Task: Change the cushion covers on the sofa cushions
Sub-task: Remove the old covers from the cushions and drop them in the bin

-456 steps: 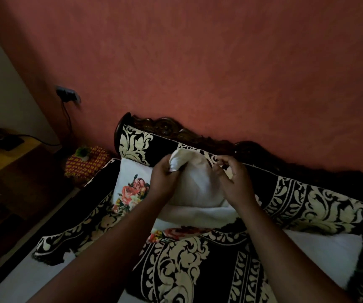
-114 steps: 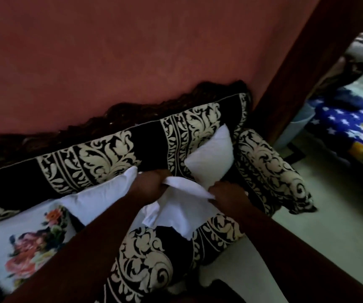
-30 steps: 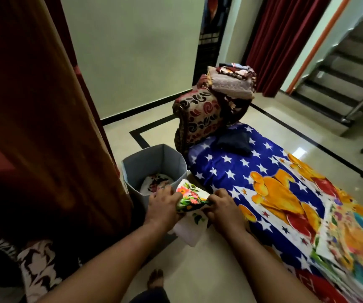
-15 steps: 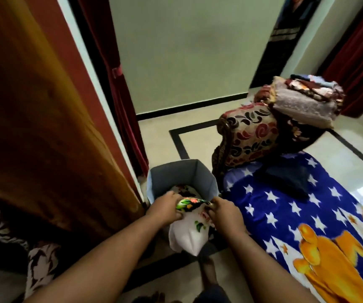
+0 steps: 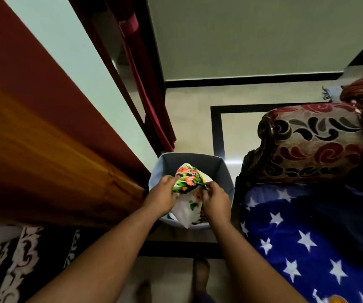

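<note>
A bunched white cushion cover (image 5: 189, 179) with a red and green flower print hangs over the open grey fabric bin (image 5: 224, 171) on the floor. My left hand (image 5: 162, 196) grips its left side. My right hand (image 5: 215, 201) pinches its right side. The cover's white lower part droops down inside the bin, over its near rim. Some other printed cloth shows in the bin beneath it.
An orange-brown curtain (image 5: 45, 154) and a maroon curtain (image 5: 150, 95) hang at left. A patterned sofa armrest (image 5: 311, 143) and a blue star-print sheet (image 5: 307, 241) lie to the right. The black-and-cream sofa cover (image 5: 23, 259) shows at lower left. My feet stand on the tiled floor below.
I have stepped closer to the bin. Both hands carried the floral cover from in front of the bin to right above its opening, and its lower end now hangs inside.
</note>
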Action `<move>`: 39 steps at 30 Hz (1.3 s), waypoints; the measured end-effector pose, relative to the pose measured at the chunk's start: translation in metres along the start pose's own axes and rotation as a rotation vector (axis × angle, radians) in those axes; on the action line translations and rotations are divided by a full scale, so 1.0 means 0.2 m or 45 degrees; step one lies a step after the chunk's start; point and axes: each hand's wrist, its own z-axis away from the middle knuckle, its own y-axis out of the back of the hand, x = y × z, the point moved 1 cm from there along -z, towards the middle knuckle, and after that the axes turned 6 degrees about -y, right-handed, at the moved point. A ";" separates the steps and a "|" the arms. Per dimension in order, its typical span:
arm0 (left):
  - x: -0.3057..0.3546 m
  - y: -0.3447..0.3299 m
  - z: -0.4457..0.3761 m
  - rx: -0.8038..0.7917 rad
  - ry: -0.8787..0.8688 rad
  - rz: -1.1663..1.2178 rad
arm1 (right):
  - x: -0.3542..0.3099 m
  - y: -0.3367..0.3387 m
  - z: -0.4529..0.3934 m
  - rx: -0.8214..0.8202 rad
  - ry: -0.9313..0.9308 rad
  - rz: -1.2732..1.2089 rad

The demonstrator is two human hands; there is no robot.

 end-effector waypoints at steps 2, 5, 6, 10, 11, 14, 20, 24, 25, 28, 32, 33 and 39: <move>-0.02 -0.07 -0.05 -0.019 0.067 0.065 | 0.06 -0.04 -0.10 -0.022 -0.064 -0.105; -0.02 -0.14 -0.07 -0.116 0.092 0.117 | 0.14 -0.09 -0.18 -0.118 -0.146 -0.284; -0.03 -0.16 -0.06 -0.136 0.089 0.127 | 0.16 -0.11 -0.20 -0.149 -0.152 -0.320; -0.05 -0.19 0.06 -0.099 0.160 0.237 | 0.17 -0.18 -0.16 -0.258 -0.170 -0.403; -0.07 -0.19 0.11 -0.066 0.197 0.278 | 0.16 -0.20 -0.12 -0.281 -0.140 -0.405; -0.12 -0.13 0.31 0.030 0.314 0.410 | 0.06 -0.26 0.02 -0.372 -0.023 -0.348; -0.26 0.11 0.94 0.321 0.536 0.688 | -0.33 -0.30 0.53 -0.574 0.165 -0.325; -0.38 0.25 1.50 0.550 0.583 0.771 | -0.54 -0.38 0.99 -0.765 0.257 -0.415; -0.41 0.28 1.67 0.614 0.590 0.795 | -0.59 -0.42 1.12 -0.806 0.305 -0.407; -0.53 0.30 2.18 0.862 0.573 0.903 | -0.71 -0.50 1.55 -0.895 0.457 -0.372; -0.58 0.32 2.82 1.090 0.548 1.049 | -0.82 -0.67 2.10 -1.018 0.634 -0.371; -0.59 0.31 3.00 1.144 0.576 1.073 | -0.85 -0.73 2.27 -1.055 0.675 -0.377; -0.65 0.29 3.79 1.451 0.653 1.051 | -0.94 -0.96 3.09 -1.254 0.860 -0.356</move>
